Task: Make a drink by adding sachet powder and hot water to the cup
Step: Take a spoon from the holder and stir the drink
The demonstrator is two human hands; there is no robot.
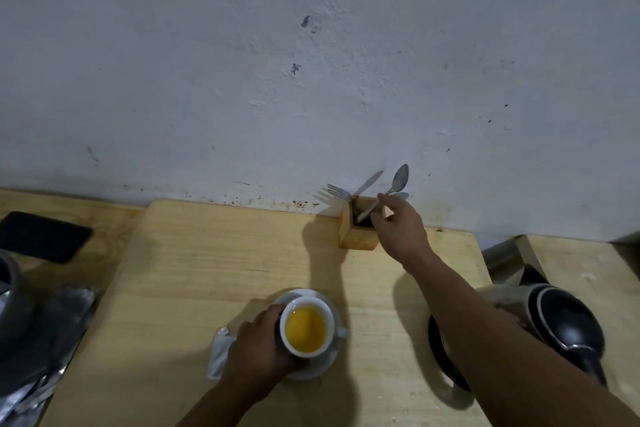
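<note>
- Directly below the camera, a white cup (306, 327) sits on a white saucer (313, 369) at the near middle of a pale wooden table (194, 263). The cup holds yellow-orange liquid.
- Left hand (258, 350) is wrapped around the cup's left side, fingers curled against its wall, steadying it. The cup's handle points right, away from that hand.
- Under the left hand lies a white torn sachet (219, 355), flat on the table and touching the saucer's left edge, as far as the blur allows.
- Right hand (401, 230) is stretched far forward to a small wooden holder (360, 230) against the wall, well apart from the cup.
- Its fingers pinch the handle of a spoon (394, 185). The spoon tilts, bowl up and to the right, handle end down and left inside the holder. A fork (337, 191) and a knife (369, 182) also stand there, leaning left.
- Key relation: the cup lies toward the person and to the left of the spoon, so the right hand must lift the spoon clear and draw it back to the cup, turning it bowl downward, probably to stir.
- A black kettle (568, 326) stands at the right, just beyond the right forearm.
</note>
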